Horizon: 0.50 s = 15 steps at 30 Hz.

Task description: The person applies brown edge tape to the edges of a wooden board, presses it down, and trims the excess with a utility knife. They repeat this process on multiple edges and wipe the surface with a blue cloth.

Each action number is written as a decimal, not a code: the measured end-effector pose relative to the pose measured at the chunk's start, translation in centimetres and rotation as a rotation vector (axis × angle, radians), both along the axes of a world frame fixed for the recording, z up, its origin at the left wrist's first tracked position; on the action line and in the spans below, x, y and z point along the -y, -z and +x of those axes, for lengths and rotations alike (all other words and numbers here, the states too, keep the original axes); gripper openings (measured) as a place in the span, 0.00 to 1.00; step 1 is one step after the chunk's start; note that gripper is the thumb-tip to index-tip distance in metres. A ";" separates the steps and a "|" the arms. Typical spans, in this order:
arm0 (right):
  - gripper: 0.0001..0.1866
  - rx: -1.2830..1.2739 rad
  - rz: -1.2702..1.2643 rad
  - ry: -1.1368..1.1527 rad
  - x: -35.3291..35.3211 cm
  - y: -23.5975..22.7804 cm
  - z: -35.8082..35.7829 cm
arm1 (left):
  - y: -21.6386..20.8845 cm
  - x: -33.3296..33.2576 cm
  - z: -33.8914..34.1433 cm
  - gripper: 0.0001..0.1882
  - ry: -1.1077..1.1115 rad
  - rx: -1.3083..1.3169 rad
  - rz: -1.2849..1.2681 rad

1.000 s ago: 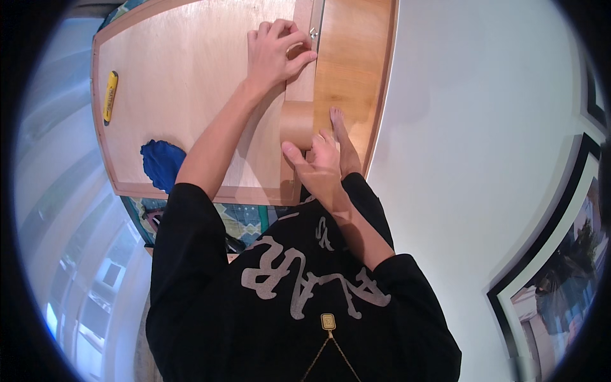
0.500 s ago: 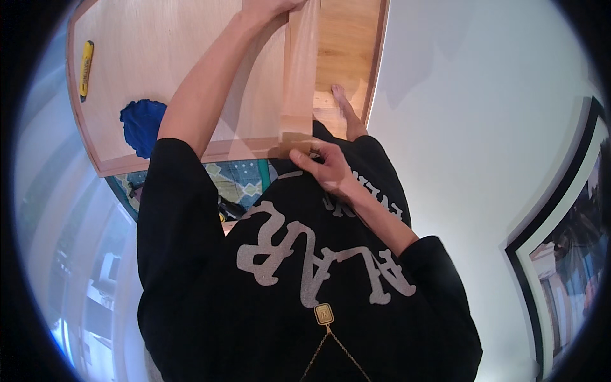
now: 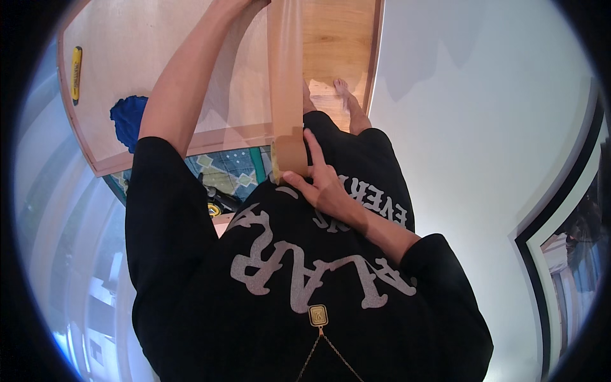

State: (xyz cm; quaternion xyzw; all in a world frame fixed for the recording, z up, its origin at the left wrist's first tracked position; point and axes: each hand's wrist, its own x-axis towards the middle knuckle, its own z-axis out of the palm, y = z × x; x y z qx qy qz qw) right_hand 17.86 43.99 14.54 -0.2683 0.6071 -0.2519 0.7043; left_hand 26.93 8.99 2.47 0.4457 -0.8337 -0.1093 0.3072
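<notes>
My right hand (image 3: pixel 326 188) grips a roll of wide brown tape (image 3: pixel 294 159) close to my body, the thumb and fingers bent around its side. From the roll a long tan strip (image 3: pixel 286 76) runs away from me along the right edge of a pale wooden panel (image 3: pixel 210 95). My left arm reaches over the panel beside that strip. Only the wrist and part of my left hand (image 3: pixel 234 4) show at the top border; its fingers are out of the picture. Left of that forearm, a crumpled blue cloth (image 3: pixel 127 122) lies on the panel.
A yellow utility knife (image 3: pixel 76 75) lies near the panel's raised left rim. Below its near edge are a green patterned cloth (image 3: pixel 235 170) and a black-and-yellow object (image 3: pixel 219 202). Wooden flooring (image 3: pixel 337 44) shows right of the strip, beside a white wall (image 3: pixel 458 127). A black-framed mirror (image 3: pixel 541 293) stands right.
My right hand has drawn the roll slightly nearer my body, its fingers more extended along it. The whole view has shifted, so the panel and left arm appear further left.
</notes>
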 end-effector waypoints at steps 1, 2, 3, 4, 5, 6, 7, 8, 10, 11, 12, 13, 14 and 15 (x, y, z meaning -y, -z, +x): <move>0.38 -0.021 0.004 0.015 -0.2 0.0 0.0 | 0.0 0.1 0.0 0.11 0.006 0.000 0.005; 0.37 -0.038 -0.070 0.006 -0.3 0.1 0.0 | 0.1 0.2 0.0 0.11 -0.002 0.005 -0.004; 0.36 -0.055 -0.141 -0.006 -0.6 0.4 0.2 | 0.4 0.2 0.0 0.12 -0.011 0.010 -0.011; 0.34 -0.072 -0.212 -0.018 -0.9 0.7 0.3 | 0.5 0.1 0.0 0.12 -0.022 0.015 -0.018; 0.31 -0.020 -0.180 -0.055 -1.0 1.6 0.3 | 0.6 0.1 0.1 0.12 -0.019 0.016 -0.014; 0.28 0.034 -0.150 -0.085 -0.9 3.2 0.3 | 0.4 0.1 0.2 0.12 -0.010 0.021 -0.013; 0.25 0.087 -0.120 -0.115 -0.6 4.6 0.3 | 0.3 0.2 0.2 0.12 -0.001 0.024 -0.012; 0.23 0.155 -0.063 -0.133 -0.3 5.8 0.4 | 0.3 0.3 0.2 0.12 0.000 0.025 -0.015; 0.19 0.286 0.055 -0.175 0.4 7.3 0.4 | 0.5 0.4 0.0 0.12 -0.002 0.022 -0.020; 0.19 0.339 0.118 -0.133 0.5 7.3 0.5 | 0.4 0.4 0.1 0.12 0.009 0.021 -0.017; 0.19 0.394 0.180 -0.093 1.0 7.1 0.6 | 0.2 0.5 0.1 0.12 0.019 0.022 -0.014; 0.18 0.448 0.242 -0.052 1.3 7.0 0.6 | 0.1 0.4 0.2 0.12 0.029 0.023 -0.012; 0.18 0.422 0.243 -0.078 1.4 7.0 0.6 | 0.0 0.4 0.2 0.12 0.038 0.018 -0.017; 0.18 0.396 0.242 -0.107 1.6 7.1 0.5 | -0.1 0.4 0.2 0.12 0.043 0.012 -0.024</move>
